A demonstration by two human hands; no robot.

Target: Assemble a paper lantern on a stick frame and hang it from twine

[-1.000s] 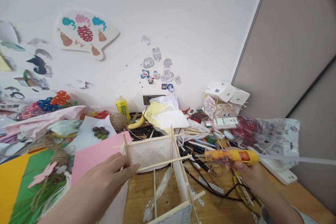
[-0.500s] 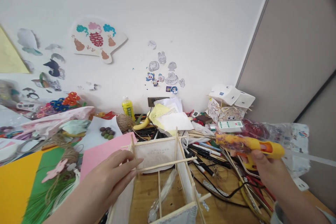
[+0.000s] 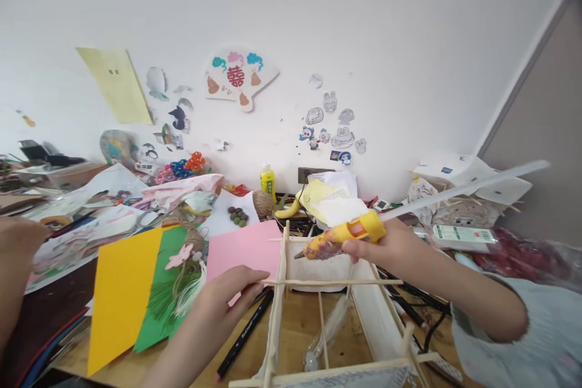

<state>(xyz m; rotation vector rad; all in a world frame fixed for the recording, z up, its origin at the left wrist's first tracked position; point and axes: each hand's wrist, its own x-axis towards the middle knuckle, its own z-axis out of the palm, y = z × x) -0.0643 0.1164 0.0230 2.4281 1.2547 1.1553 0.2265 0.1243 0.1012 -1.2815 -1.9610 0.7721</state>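
My right hand (image 3: pixel 391 248) grips a yellow hot glue gun (image 3: pixel 339 237), its metal nozzle pointing left over the far left corner of a box frame and a clear glue stick (image 3: pixel 464 191) rising from its back. With fingertips closed, my left hand (image 3: pixel 230 297) pinches the left end of a thin wooden stick (image 3: pixel 336 283), which lies across the frame. White paper panels (image 3: pixel 373 309) line the sides of the frame, whose middle is open to the wooden desk. A clear plastic piece (image 3: pixel 330 327) shows inside it.
Pink paper (image 3: pixel 243 248), orange card (image 3: pixel 120 291) and a black marker (image 3: pixel 245 333) lie left of the frame. Twine (image 3: pixel 262 205), a yellow bottle (image 3: pixel 267 180) and loose papers (image 3: pixel 339 203) crowd the back by the wall. Part of a bare limb (image 3: pixel 16 260) shows at the left edge.
The glue gun has moved left from beside the frame to above its far left corner, its nozzle now tilted down. The view has turned left. My left hand stays at the stick's end.
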